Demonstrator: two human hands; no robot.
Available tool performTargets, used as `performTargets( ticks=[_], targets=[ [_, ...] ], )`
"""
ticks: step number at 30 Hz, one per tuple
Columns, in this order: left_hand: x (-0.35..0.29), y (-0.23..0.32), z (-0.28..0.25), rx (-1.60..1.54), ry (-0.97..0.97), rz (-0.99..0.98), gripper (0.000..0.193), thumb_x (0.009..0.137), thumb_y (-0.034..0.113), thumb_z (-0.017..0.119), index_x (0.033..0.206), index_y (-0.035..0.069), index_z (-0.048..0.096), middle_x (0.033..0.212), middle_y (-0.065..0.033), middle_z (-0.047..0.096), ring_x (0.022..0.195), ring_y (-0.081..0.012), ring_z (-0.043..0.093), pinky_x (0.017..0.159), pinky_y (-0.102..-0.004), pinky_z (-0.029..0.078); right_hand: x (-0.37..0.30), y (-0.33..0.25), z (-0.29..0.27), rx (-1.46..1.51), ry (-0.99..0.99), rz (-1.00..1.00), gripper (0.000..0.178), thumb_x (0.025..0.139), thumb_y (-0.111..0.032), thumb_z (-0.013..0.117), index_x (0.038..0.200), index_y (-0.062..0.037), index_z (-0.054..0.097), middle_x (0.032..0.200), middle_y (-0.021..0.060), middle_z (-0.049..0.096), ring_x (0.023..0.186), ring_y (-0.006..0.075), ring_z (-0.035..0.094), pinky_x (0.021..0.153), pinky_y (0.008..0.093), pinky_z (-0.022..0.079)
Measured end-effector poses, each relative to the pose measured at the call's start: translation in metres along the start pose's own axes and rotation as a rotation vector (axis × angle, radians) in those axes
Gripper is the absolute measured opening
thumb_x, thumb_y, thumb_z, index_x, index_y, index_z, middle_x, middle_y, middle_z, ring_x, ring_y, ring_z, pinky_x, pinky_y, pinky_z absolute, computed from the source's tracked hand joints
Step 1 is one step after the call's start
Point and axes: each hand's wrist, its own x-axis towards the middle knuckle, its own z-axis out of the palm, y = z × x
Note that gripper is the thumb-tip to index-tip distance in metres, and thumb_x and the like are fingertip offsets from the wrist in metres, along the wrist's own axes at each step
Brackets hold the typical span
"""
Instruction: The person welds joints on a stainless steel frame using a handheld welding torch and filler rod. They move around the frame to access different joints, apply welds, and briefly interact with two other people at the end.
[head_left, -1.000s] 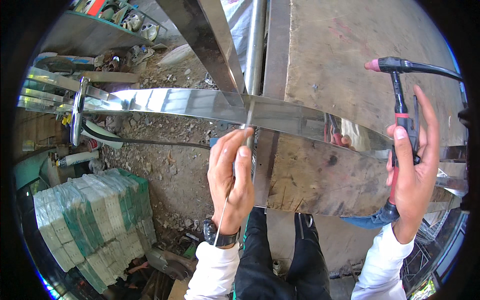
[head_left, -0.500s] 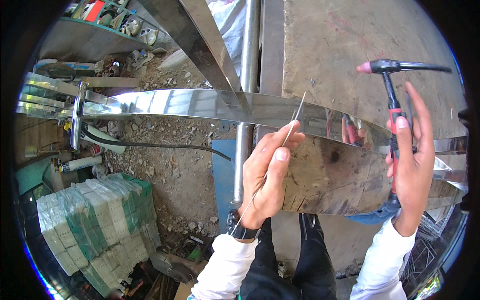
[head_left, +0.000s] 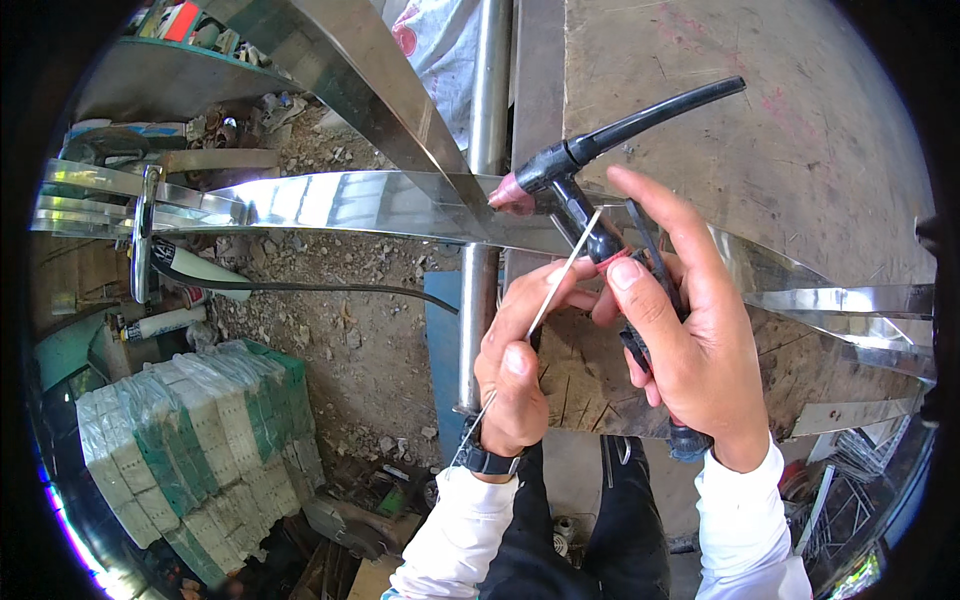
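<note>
My left hand (head_left: 518,350) pinches a thin metal filler rod (head_left: 560,285), which slants up past the fingertips and back along the wrist. In my right hand (head_left: 695,335) is a TIG welding torch (head_left: 590,215) with a black head, a long black back cap and a pink nozzle. The nozzle points left, over the spot where a slanting steel bar (head_left: 400,110) meets a shiny polished steel strip (head_left: 330,205). Whether the nozzle touches the metal I cannot tell. Both hands are close together above the strip; its middle is partly hidden behind them.
A wooden board (head_left: 800,120) lies on the right under the strip. An upright steel pipe (head_left: 480,340) runs beside its left edge. A clamp-like metal bar (head_left: 146,235) crosses the strip's left end, near a black cable (head_left: 330,290). Wrapped white and green packs (head_left: 200,440) stand lower left.
My right hand has brought the torch leftward from the far right, its nozzle now at the joint. My left hand has shifted slightly left and down, still holding the rod.
</note>
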Motion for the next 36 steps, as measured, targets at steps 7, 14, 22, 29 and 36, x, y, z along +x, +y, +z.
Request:
performTargets(
  ticks=[7,14,22,29,36],
  targets=[
    [-0.001,-0.003,-0.003,-0.019,0.006,0.015,0.062,0.109,0.048,0.036,0.142,0.001,0.059,0.145,-0.0253,0.056,0.110,-0.0287,0.067,0.106,-0.0453,0.045,0.008,0.003,0.005,-0.074,-0.027,-0.060,0.050,0.106,-0.028,0.057,0.152,-0.0116,0.048,0.079,0.0012,0.062,0.050,0.0026,0.047,0.044,0.0200,0.036],
    [0.001,-0.004,-0.003,-0.042,0.039,0.033,0.062,0.109,0.047,0.034,0.140,0.000,0.060,0.143,-0.0259,0.057,0.109,-0.0294,0.068,0.103,-0.0445,0.048,0.013,0.009,0.008,-0.112,-0.029,-0.181,0.049,0.105,-0.024,0.059,0.151,-0.0079,0.050,0.096,0.0029,0.065,0.064,0.0032,0.051,0.055,0.0200,0.041],
    [0.003,-0.005,-0.008,0.027,0.009,0.043,0.061,0.109,0.045,0.034,0.138,-0.001,0.062,0.140,-0.0256,0.059,0.106,-0.0286,0.068,0.098,-0.0431,0.052,0.014,0.000,0.003,-0.117,-0.068,-0.111,0.050,0.104,-0.022,0.059,0.151,-0.0064,0.050,0.103,0.0022,0.064,0.070,0.0036,0.052,0.060,0.0204,0.043],
    [-0.004,-0.015,-0.013,-0.073,0.047,0.112,0.060,0.109,0.045,0.037,0.140,-0.002,0.059,0.141,-0.0264,0.058,0.116,-0.0310,0.064,0.101,-0.0450,0.049,0.014,0.008,0.005,-0.113,-0.084,-0.173,0.051,0.105,-0.021,0.058,0.152,-0.0057,0.047,0.105,0.0013,0.064,0.071,0.0042,0.050,0.062,0.0195,0.043],
    [0.001,-0.003,-0.009,0.040,-0.014,0.001,0.064,0.110,0.048,0.032,0.138,-0.003,0.062,0.141,-0.0260,0.058,0.111,-0.0294,0.067,0.099,-0.0421,0.052,0.014,0.014,0.007,-0.147,-0.011,-0.193,0.054,0.105,-0.024,0.059,0.155,-0.0104,0.044,0.089,0.0007,0.063,0.061,0.0032,0.051,0.049,0.0193,0.039]
  ],
)
